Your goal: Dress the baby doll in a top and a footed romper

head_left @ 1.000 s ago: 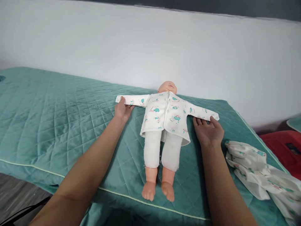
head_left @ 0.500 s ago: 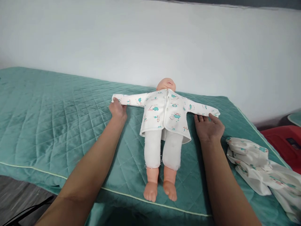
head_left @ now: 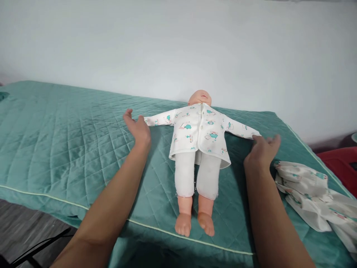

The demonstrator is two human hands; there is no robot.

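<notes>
A baby doll (head_left: 202,97) lies face up on a quilted green mat, its arms stretched out sideways. It wears a white printed jacket (head_left: 192,130) with its front closed down the middle. White padded legs (head_left: 184,175) and bare feet show below the hem. My left hand (head_left: 138,128) is at the end of the sleeve on the left, fingers spread, covering the cuff. My right hand (head_left: 261,150) is at the other sleeve's end, the thumb by the cuff and the fingers apart. Neither hand visibly grips the cloth.
Crumpled white printed clothing (head_left: 304,186) lies on the mat at the right, beside my right forearm. The green mat (head_left: 69,149) reaches back to a white wall (head_left: 167,48). A red object (head_left: 338,160) stands beyond its right edge.
Both hands have moved outward along the sleeves to their ends, and their fingers have turned outward. The doll and jacket lie as before; the view has shifted slightly.
</notes>
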